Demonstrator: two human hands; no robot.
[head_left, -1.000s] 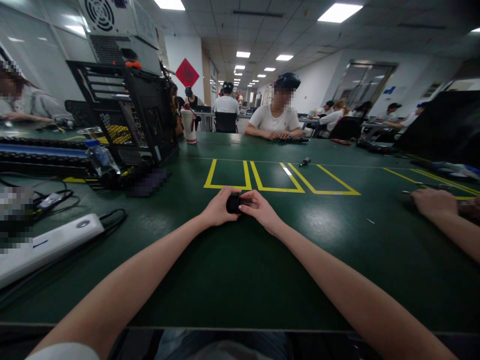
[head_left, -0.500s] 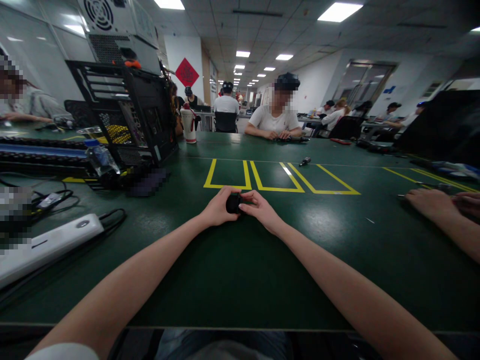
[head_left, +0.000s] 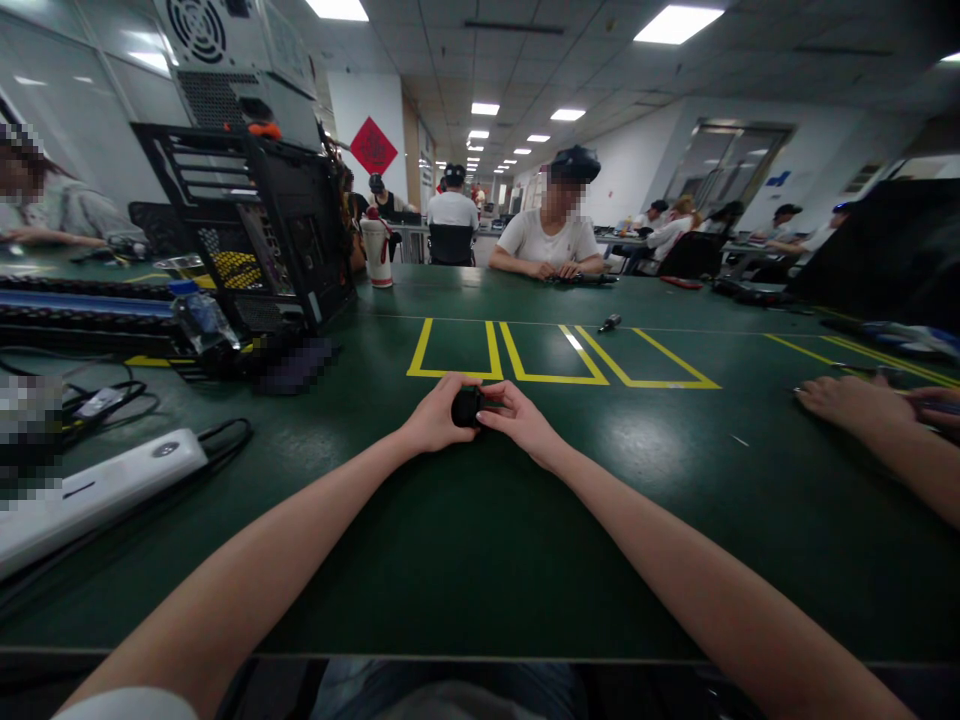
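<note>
A small, rounded black object (head_left: 466, 407) is held between my two hands just above or on the green table (head_left: 480, 540); its exact kind does not show. My left hand (head_left: 439, 415) curls around its left side, thumb below and fingers above. From the right, the bent fingertips and thumb of my right hand (head_left: 521, 425) pinch its edge. Beyond my hands, yellow tape outlines (head_left: 551, 380) mark the tabletop. A small dark and silver piece (head_left: 610, 323) lies by the rightmost of these outlines.
At left stand a black computer case (head_left: 270, 230), a water bottle (head_left: 201, 318) and a white power strip (head_left: 105, 490) with cables. A paper cup (head_left: 377, 250) is farther back. Another person's hand (head_left: 851, 400) works at right; a co-worker (head_left: 551, 235) sits opposite.
My hands and the black object stay almost in place. The other person's hand at the right has shifted slightly to the left.
</note>
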